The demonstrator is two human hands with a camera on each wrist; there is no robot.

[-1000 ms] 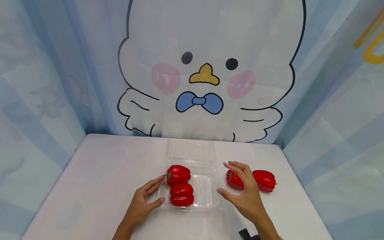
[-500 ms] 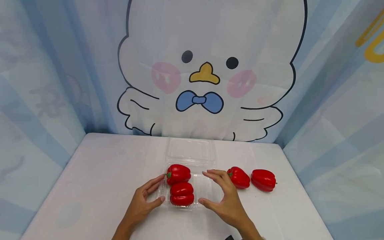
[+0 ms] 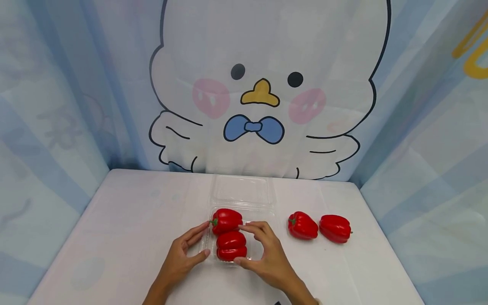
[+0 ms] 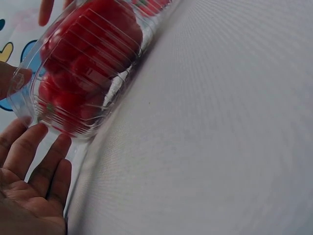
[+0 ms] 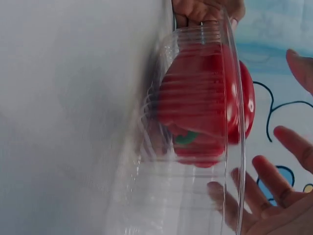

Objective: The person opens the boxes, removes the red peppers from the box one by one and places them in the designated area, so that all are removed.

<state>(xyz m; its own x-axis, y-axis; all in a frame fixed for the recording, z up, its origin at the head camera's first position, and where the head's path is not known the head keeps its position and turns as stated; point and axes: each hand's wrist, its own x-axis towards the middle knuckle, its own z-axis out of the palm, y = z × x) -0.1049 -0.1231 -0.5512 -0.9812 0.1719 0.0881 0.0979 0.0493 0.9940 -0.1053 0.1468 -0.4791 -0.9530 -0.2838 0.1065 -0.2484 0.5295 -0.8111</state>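
Note:
A clear plastic clamshell container (image 3: 263,214) lies on the table with its lid (image 3: 241,190) folded back. Two red bell peppers sit in its left half: the rear one (image 3: 227,221) has a green stem facing left, and the front one (image 3: 231,245) touches it. My left hand (image 3: 181,258) rests at the container's left edge, fingertips against its side in the left wrist view, thumb near the rim. Over the right half hovers my right hand (image 3: 268,256), its thumb and fingers spread apart beside the two peppers, with nothing gripped; whether its fingertips touch them is unclear.
Two more red bell peppers lie on the white table (image 3: 126,237) to the right of the container: one with its stem to the left (image 3: 303,225), the other (image 3: 335,229) beside it. A curtain (image 3: 263,51) with a cartoon chick hangs behind.
My right hand has moved left, from beside the loose peppers to over the container, close to the peppers inside. My left hand has stayed at the container's left edge.

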